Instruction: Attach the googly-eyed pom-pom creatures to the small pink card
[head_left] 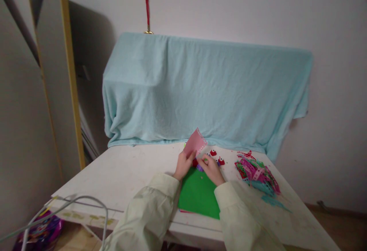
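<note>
My left hand (185, 163) grips a pink sheet (195, 144) at its lower part and holds it up at a tilt. Small pale squares, which could be holes, run along the sheet's top and right edges. Close beside its lower right corner, my right hand (211, 170) has its fingers pinched together; what they hold is too small to make out. Beneath both hands lies a stack of coloured sheets with a green sheet (199, 195) on top. Between and behind the hands sit small red pieces with eyes (213, 153) and a purple piece (200, 168), partly hidden.
A pile of cut strips (258, 172) in pink, green, red and blue lies at the right of the white table (137, 170). Behind it hangs a light blue cloth (206, 90). A grey cable (86, 197) loops over the front left edge, above a purple bag (40, 230).
</note>
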A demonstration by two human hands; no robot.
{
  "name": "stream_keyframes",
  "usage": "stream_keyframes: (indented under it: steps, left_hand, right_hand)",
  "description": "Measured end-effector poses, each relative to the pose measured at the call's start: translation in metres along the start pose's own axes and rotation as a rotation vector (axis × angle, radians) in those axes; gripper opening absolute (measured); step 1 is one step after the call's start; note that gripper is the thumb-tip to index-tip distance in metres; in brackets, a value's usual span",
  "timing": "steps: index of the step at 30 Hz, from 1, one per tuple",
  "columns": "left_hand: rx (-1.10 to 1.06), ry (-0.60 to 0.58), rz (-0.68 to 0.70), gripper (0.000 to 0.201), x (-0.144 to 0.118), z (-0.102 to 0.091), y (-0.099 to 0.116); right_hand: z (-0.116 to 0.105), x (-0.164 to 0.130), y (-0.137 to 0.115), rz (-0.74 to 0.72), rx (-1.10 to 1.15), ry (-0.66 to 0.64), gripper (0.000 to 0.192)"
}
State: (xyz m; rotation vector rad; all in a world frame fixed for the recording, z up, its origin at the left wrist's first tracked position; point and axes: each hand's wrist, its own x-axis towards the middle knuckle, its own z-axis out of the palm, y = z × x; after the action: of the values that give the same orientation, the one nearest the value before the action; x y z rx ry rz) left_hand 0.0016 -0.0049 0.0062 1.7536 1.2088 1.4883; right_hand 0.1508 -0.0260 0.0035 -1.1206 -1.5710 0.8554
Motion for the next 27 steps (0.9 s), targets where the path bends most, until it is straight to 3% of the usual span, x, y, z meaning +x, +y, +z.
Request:
stream_keyframes:
  steps: [5,7,12,16,20,27]
  left_hand:
    - [-0.013,0.001,0.013,0.038,0.000,0.001,-0.001]
    - [-0.013,0.005,0.015,0.038,0.000,0.002,-0.002]
    - [-0.012,0.003,0.010,0.038,0.000,0.002,-0.004]
    - [-0.019,0.009,-0.010,0.040,0.000,0.001,-0.006]
    - [-0.076,-0.059,-0.130,0.044,-0.003,0.002,-0.011]
    - [-0.157,-0.094,-0.201,0.040,-0.004,0.006,-0.020]
  right_hand:
    - [-0.006,0.006,0.002,0.223,0.438,0.065,0.034]
    - [-0.011,0.008,0.004,0.270,0.579,0.029,0.043]
    - [-0.017,0.013,0.003,0.324,0.756,-0.002,0.050]
    - [-0.008,0.013,-0.004,0.310,0.757,0.036,0.039]
    - [-0.003,0.010,-0.006,0.240,0.706,0.024,0.031]
    - [-0.004,0.004,0.013,0.246,0.290,-0.044,0.028]
